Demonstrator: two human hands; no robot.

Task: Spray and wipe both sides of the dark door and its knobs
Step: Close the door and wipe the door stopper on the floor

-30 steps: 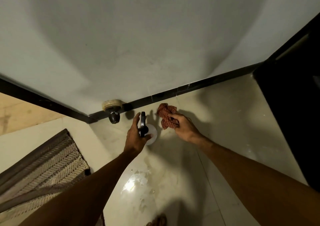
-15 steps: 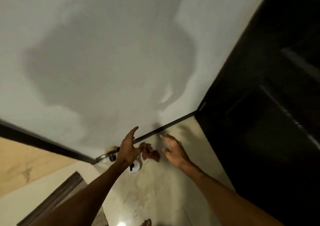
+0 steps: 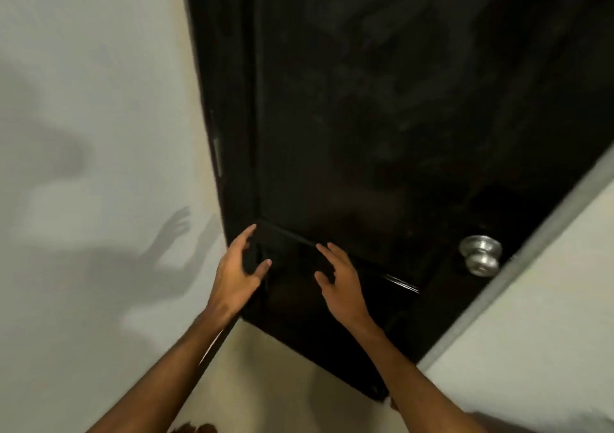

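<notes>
Both spread: left hand, right hand

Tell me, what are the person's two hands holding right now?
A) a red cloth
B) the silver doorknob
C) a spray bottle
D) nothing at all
D: the left hand and the right hand both show spread, empty fingers in front of the dark door, away from the silver doorknob.

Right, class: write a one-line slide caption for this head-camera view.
Left hand and right hand, open and empty, hover before the dark door; its silver knob untouched.
</notes>
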